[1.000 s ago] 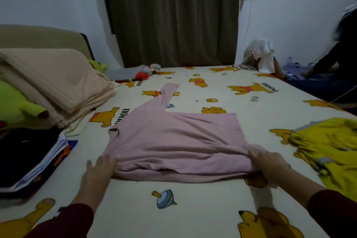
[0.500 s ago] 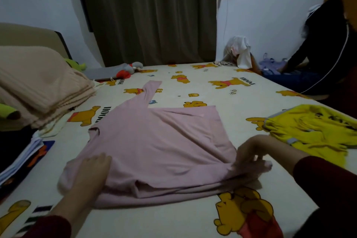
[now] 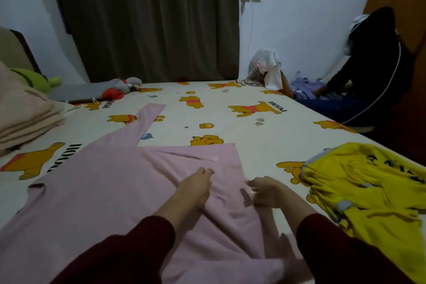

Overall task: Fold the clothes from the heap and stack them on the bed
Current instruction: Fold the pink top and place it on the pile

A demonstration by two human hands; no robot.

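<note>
We see 2 bare hands in dark red sleeves working on a pink long-sleeved top [image 3: 110,191] spread flat on a bed [image 3: 253,136] with a cream sheet printed with cartoon bears. The left hand [image 3: 194,188] lies palm down on the top's right half, fingers straight and pressing the cloth flat, holding nothing. Just to its right, the right hand [image 3: 265,192] has its fingers curled, and its grip pinches a fold of the pink fabric at the top's right edge. Away from both hands, 1 pink sleeve stretches toward the far left across the sheet. To the right of the right hand, near but apart from the pink top, lies a crumpled yellow garment [image 3: 368,191]. Far to the left of the left hand sits a folded beige blanket [image 3: 25,110], with a green plush toy [image 3: 32,78] behind it. Beyond the hands, at the bed's far edge, a grey and red plush toy [image 3: 122,87] lies before a brown curtain [image 3: 145,21]. Past the bed's right corner, a person in dark clothes [image 3: 373,64] sits on the floor.
</note>
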